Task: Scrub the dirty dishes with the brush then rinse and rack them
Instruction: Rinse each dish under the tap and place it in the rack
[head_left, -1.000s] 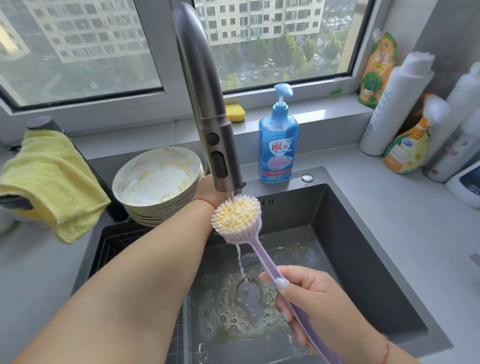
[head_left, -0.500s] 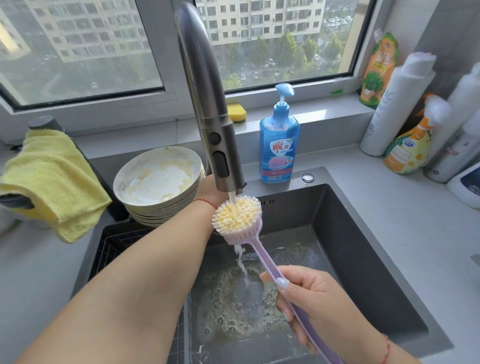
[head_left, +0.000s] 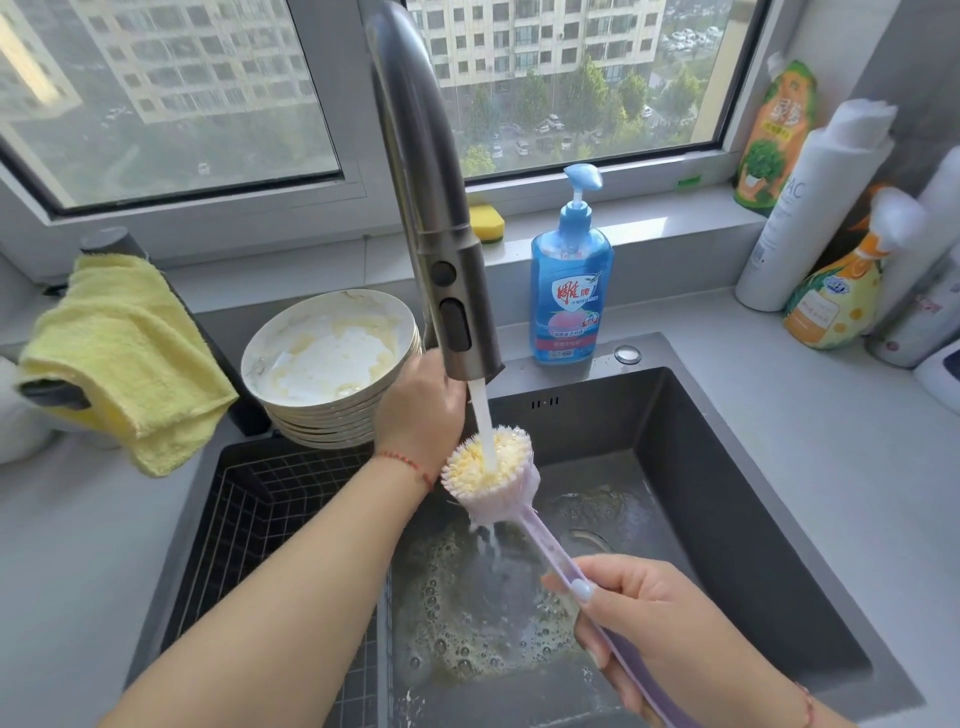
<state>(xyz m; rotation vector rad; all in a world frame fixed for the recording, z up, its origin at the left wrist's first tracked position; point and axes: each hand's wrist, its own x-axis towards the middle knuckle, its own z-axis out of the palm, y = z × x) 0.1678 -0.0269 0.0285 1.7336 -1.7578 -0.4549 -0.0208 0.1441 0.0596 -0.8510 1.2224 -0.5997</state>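
Her right hand (head_left: 670, 629) has its fingers wrapped round the brush (head_left: 491, 467), bristles up under the running tap (head_left: 441, 249). Her left hand (head_left: 421, 415) reaches behind the spout, fingers hidden. Dirty plates (head_left: 332, 358) sit stacked beside the sink (head_left: 727, 467).

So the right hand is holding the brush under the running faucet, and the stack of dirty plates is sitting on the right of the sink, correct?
Not quite. The head view shows the stack of dirty plates left of the sink, behind the left hand. The right hand does hold the brush under the running faucet.
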